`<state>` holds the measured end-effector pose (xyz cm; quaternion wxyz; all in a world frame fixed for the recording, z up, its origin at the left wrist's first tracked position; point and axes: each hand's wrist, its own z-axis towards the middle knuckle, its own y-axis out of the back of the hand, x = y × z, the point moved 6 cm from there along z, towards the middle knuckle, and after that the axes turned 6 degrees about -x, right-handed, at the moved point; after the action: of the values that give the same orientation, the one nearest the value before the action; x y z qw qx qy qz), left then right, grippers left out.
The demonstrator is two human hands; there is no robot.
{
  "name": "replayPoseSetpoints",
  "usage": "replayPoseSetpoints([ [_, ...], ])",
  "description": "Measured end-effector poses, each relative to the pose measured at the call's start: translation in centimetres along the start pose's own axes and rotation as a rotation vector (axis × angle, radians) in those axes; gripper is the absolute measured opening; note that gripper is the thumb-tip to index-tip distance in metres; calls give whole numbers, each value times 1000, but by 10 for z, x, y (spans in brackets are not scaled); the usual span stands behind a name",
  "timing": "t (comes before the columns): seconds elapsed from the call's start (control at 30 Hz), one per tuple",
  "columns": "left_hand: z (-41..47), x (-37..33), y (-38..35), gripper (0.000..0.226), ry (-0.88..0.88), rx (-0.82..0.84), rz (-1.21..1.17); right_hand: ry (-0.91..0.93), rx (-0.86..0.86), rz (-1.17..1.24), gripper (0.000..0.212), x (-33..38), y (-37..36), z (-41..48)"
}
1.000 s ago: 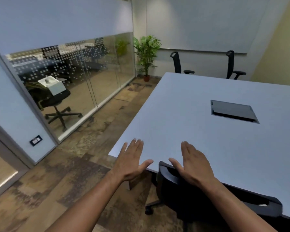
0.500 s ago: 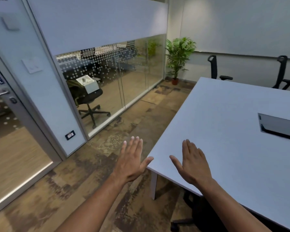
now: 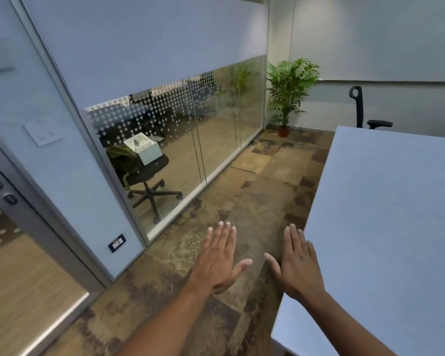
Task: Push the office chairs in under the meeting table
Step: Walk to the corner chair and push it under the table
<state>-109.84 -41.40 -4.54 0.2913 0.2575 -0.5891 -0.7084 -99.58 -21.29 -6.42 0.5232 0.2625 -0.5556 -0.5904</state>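
Well apart from the office chair [image 3: 362,109], both hands' fingers [image 3: 222,236] spread flat, empty.

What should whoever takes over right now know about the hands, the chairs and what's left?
Left hand: open, flat, empty, over the carpet.
Right hand: open, flat, empty, at the meeting table edge.
One office chair shows at the table's far end; how far it is tucked in cannot be told. The chair behind the glass is outside the room.
No chair is within reach in view. Left: look around the table and push in any chair standing out.
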Motion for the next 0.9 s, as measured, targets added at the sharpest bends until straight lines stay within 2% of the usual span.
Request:
replayPoseSetpoints([
  [0.4, 216, 129, 2, 107, -35, -112, 6, -66, -113, -41, 97, 30, -39, 223],
  [0.57, 329, 169, -10, 108, -100, -145, -11, -91, -152, -120, 96, 25, -50, 334],
  [0.9, 569, 239, -19, 110, -248, -185, -34, -256, -210, -166, 96, -8, -58, 541],
])
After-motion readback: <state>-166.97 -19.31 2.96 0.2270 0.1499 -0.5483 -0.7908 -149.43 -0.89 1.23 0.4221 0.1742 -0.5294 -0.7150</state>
